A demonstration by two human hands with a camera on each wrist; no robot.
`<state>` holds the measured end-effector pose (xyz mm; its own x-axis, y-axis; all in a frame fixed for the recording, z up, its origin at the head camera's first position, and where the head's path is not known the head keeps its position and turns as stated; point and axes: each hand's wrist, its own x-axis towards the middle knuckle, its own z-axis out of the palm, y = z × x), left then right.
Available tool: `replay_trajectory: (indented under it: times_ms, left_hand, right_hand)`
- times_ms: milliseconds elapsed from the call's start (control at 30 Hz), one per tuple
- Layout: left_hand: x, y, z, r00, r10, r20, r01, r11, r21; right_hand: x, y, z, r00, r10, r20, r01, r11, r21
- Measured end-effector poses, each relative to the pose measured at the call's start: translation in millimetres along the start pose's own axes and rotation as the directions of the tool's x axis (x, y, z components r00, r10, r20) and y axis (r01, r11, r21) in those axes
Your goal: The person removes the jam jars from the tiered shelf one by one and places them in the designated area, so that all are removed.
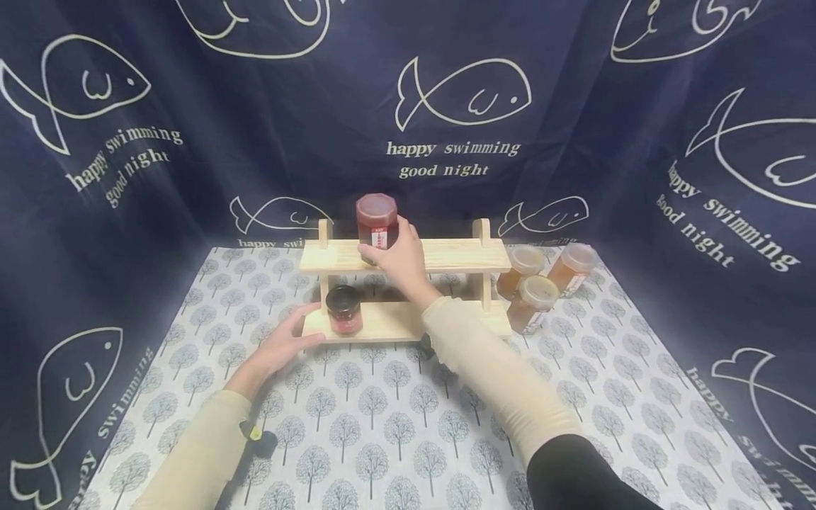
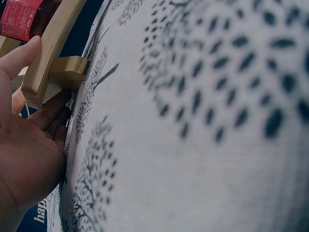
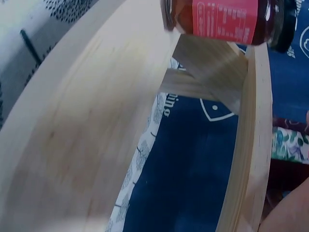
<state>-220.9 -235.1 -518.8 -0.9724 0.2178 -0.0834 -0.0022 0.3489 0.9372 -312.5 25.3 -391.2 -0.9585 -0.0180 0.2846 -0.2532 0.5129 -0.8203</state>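
My right hand (image 1: 401,258) grips a jar of dark red contents (image 1: 376,216) with a pale lid and a white-and-red label, at the upper board of a two-tier wooden rack (image 1: 440,253). Whether the jar's base touches the board cannot be told. My left hand (image 1: 287,341) holds the left end of the rack's lower board, thumb and fingers on either side of it; the left wrist view shows the fingers at the wood (image 2: 48,53). Close by, a small black-lidded jar (image 1: 344,309) with a red label stands upright on the lower board.
Right of the rack stand three amber jars with pale lids: a front one (image 1: 533,303), a back-left one (image 1: 524,265) and a back-right one (image 1: 572,265). A tree-print cloth (image 1: 382,425) covers the table. Navy fish-print curtains (image 1: 446,106) hang behind and at both sides.
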Motion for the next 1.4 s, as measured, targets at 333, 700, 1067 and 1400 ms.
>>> replay_trajectory:
  times_ms: [333, 700, 1067, 1400]
  left_hand:
    - [2.2, 2.8, 0.6, 1.000, -0.003, 0.013, 0.003, 1.000, 0.014]
    - [3.2, 6.9, 7.3, 0.999, -0.012, 0.039, 0.015, 0.998, -0.065]
    - [-0.1, -1.4, 3.8, 1.000, 0.023, 0.004, -0.023, 1.000, 0.010]
    - [-1.2, -0.9, 1.8, 1.000, 0.022, -0.003, -0.022, 1.000, -0.002]
  right_hand:
    - [0.1, -2.6, 1.7, 0.996, 0.026, -0.090, -0.031, 0.998, -0.058]
    - [-1.0, -13.7, -12.3, 0.997, -0.026, -0.074, 0.021, 0.997, -0.078]
    - [-6.3, -29.3, -38.3, 0.993, -0.107, -0.046, 0.109, 0.993, 0.048]
    - [-9.5, -19.8, -89.2, 0.996, -0.081, 0.028, 0.078, 0.992, 0.103]
